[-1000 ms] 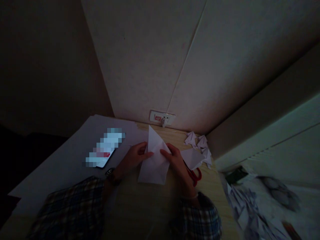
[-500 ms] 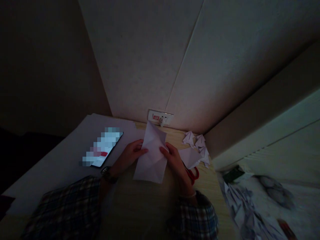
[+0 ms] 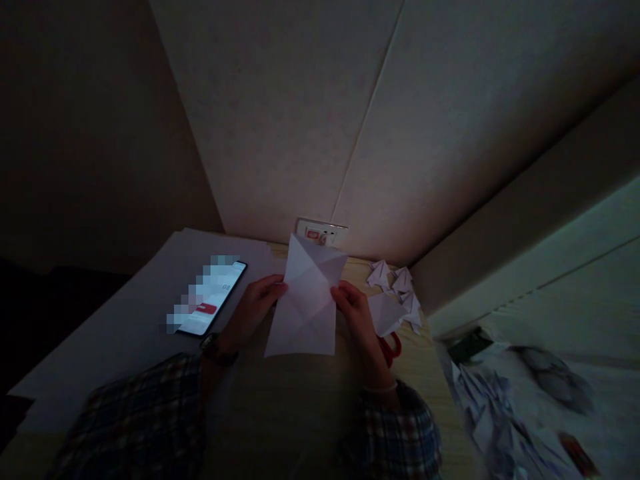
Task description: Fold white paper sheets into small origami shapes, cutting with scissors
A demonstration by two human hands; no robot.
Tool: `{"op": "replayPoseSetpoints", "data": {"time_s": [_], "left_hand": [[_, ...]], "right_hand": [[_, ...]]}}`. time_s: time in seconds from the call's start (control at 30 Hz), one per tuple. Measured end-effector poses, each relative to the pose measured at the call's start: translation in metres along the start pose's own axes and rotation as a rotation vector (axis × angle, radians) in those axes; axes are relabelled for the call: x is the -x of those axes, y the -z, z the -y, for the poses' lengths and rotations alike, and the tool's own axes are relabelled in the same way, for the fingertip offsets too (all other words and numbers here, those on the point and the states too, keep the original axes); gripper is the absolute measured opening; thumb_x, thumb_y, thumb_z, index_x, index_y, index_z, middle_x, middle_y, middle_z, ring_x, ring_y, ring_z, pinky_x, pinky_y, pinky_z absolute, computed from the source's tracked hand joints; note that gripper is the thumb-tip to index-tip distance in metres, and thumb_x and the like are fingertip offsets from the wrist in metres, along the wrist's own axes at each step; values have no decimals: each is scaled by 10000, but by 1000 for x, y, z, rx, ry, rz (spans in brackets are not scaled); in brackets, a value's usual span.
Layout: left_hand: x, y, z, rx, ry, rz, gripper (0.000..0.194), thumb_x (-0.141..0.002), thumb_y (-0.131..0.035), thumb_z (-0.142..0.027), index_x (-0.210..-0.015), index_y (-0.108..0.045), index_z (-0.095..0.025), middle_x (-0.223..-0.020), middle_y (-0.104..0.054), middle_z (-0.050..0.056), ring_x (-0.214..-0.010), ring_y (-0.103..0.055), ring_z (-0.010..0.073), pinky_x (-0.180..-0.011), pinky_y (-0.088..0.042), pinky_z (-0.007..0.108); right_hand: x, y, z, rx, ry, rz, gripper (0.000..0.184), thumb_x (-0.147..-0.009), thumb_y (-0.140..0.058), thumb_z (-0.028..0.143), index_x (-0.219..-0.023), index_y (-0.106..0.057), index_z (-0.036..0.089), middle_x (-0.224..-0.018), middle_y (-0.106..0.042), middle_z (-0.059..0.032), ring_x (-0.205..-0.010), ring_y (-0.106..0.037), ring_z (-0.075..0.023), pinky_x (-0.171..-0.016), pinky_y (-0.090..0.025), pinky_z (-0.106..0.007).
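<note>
A creased white sheet of paper (image 3: 305, 307) is held up above the wooden table, its long sides running toward the wall. My left hand (image 3: 261, 299) pinches its left edge between thumb and fingers. On the opposite edge, my right hand (image 3: 353, 303) pinches it the same way. Diagonal fold lines cross the upper half of the sheet. Just right of my right hand lies another piece of white paper (image 3: 387, 313), over scissors with red handles (image 3: 391, 348); their blades are hidden. Several folded paper figures (image 3: 380, 275) sit behind that piece, near the wall.
A lit phone (image 3: 210, 300) rests on large white sheets (image 3: 125, 320) at the left. A wall socket (image 3: 320, 232) is behind the paper. Lower down at the right, beyond the table edge, is a heap of folded papers (image 3: 487, 407).
The paper has opened out wider and flatter, its upper right corner spreading to the right. My right hand has shifted slightly right, and my left hand's thumb has drawn back toward the edge.
</note>
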State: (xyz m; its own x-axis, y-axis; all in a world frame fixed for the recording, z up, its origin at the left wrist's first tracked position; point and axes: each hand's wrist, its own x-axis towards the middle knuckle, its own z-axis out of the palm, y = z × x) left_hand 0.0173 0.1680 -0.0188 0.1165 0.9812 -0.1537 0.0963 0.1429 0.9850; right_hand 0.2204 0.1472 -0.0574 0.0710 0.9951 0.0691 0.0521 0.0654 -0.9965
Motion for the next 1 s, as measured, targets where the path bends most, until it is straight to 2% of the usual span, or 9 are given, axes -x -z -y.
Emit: {"op": "replayPoseSetpoints", "data": {"time_s": [0.1,0.2,0.33,0.47,0.63,0.8,0.93,1.0], "left_hand": [[-1,1,1,-2,13,-11,309,-656,-651,-435,-813,-696,-173,-812,-738,40,-804,-646,253,-674,-491,308],[-1,2,3,31,47,26,387,-639,-685,-440,-904,-692,-157,-795,-735,49,-795,-652,256,-679,-490,320],[-1,3,3,75,69,54,392,-618,-710,-410,-919,-688,-161,-747,-724,37,-779,-658,247,-704,-498,326],[0,6,-1,57,36,49,252,-636,-669,-374,-790,-703,-178,-762,-717,29,-760,-644,234,-659,-492,299],[4,7,-7,45,-7,81,191,-675,-599,-349,-723,-709,-200,-796,-701,26,-784,-627,229,-662,-478,286],[8,5,-11,9,-74,89,298,-745,-536,-440,-712,-705,-196,-755,-681,46,-739,-599,233,-641,-464,300],[1,4,-3,-16,-81,74,239,-690,-648,-417,-745,-684,-186,-771,-694,37,-754,-617,223,-694,-472,298],[-3,4,3,-11,-100,62,216,-654,-686,-367,-776,-674,-189,-808,-718,37,-797,-644,230,-724,-487,300]], "right_hand": [[1,0,2,-119,-86,13,233,-724,-697,397,-854,-672,205,-793,-698,-20,-699,-609,-175,-633,-494,-273],[2,1,3,-141,-97,-7,230,-687,-732,367,-844,-674,209,-777,-697,-5,-710,-622,-175,-657,-504,-274],[4,5,2,-64,-66,-47,218,-718,-708,363,-879,-684,218,-842,-708,-13,-776,-634,-189,-713,-514,-297],[6,8,7,-45,-27,33,163,-737,-678,295,-870,-743,227,-879,-741,-30,-821,-653,-211,-754,-512,-319],[9,9,15,-30,57,95,216,-788,-597,186,-876,-777,268,-920,-750,-11,-886,-654,-198,-807,-481,-304],[7,7,14,3,181,123,252,-826,-554,169,-880,-775,275,-930,-728,-18,-903,-639,-193,-817,-467,-307],[6,7,11,49,243,144,275,-857,-501,185,-884,-767,248,-955,-712,-42,-945,-627,-207,-860,-454,-331],[7,7,11,50,220,168,291,-872,-471,200,-885,-758,240,-954,-709,-46,-949,-623,-210,-869,-449,-338]]}}
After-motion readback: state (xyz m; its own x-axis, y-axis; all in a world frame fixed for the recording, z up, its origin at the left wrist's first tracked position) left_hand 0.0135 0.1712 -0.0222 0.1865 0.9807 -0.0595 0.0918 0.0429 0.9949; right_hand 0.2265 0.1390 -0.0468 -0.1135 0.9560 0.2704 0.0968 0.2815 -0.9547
